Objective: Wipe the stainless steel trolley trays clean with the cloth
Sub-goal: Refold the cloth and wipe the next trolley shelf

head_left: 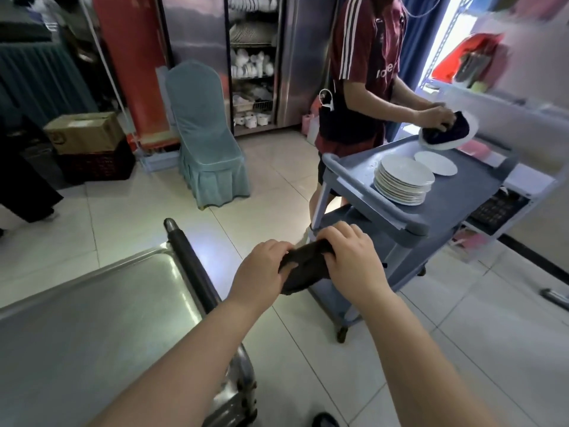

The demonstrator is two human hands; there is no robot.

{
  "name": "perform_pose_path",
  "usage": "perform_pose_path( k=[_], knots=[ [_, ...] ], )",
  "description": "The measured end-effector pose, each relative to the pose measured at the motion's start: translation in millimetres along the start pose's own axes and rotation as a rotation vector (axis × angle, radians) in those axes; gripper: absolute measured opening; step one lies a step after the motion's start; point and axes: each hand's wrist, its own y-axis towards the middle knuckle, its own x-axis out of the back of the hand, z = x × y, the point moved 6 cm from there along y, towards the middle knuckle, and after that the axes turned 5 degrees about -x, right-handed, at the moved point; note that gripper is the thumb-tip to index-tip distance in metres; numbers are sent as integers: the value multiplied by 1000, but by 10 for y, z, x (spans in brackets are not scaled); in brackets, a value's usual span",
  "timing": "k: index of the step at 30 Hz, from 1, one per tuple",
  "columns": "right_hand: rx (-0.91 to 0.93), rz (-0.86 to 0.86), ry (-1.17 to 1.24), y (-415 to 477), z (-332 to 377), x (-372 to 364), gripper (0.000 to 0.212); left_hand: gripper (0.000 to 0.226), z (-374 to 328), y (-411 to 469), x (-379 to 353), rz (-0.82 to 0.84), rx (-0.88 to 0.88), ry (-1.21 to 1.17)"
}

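Forearms reach out over the tiled floor. Left hand [261, 266] and right hand [351, 257] both grasp a bunched dark cloth [303, 271], held in the air between them, just right of the stainless steel trolley tray [92, 318] and its dark handle bar [191, 266]. Beyond stands a grey plastic cart [409, 217] bearing a stack of white plates [403, 180]. Behind it, another person [363, 66] wipes a plate with a dark rag [446, 131].
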Motion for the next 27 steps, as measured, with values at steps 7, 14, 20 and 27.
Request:
perform_pose_path(
  k=[7,14,20,27],
  knots=[
    [238,112,-55,1026,-714,-414,23,13,274,993,-396,-73,60,209],
    [487,214,9,1940,-958,-796,22,18,546,1509,-564,-166,255,335],
    [560,271,118,2559,-838,-1211,19,19,976,1749,-534,-196,356,461],
    [605,260,155,3585,-447,-1738,12,43,1821,2314,-264,-87,349,678]
  ],
)
